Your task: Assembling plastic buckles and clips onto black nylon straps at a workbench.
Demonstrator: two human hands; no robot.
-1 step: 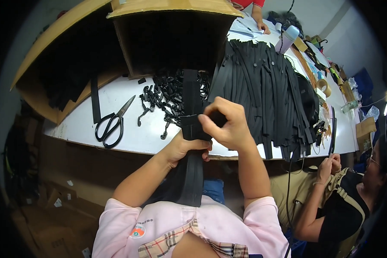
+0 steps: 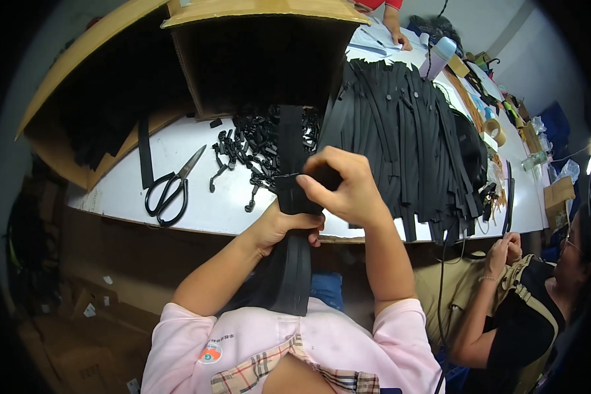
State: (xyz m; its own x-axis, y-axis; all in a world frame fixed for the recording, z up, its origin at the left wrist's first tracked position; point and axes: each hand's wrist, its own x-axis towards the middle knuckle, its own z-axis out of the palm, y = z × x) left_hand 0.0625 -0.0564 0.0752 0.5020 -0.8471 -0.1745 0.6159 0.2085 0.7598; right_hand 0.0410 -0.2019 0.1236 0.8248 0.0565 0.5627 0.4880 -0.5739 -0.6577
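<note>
My left hand [image 2: 279, 224] is closed round a bunch of flat black straps [image 2: 297, 262] just in front of the table edge. The lower ends hang down against my shirt, and a single strap end [image 2: 291, 128] sticks up away from me. Just above the left hand, my right hand [image 2: 348, 184] is curled with thumb and forefinger at the strap, where a dark cross edge shows. Black on black hides what exactly lies between those fingers. Behind the straps, a pile of small black plastic buckles [image 2: 246, 148] is spread on the white table [image 2: 121, 197].
Black-handled scissors [image 2: 167, 197] lie left of the buckles. Open cardboard boxes [image 2: 262, 14] stand at the back and left. A thick heap of black straps [image 2: 394, 144] covers the table on the right. A seated co-worker [image 2: 505, 308] is at right; another person's hand [image 2: 400, 41] rests at the far side.
My right hand has shifted slightly left along the strap. My left hand keeps the same hold.
</note>
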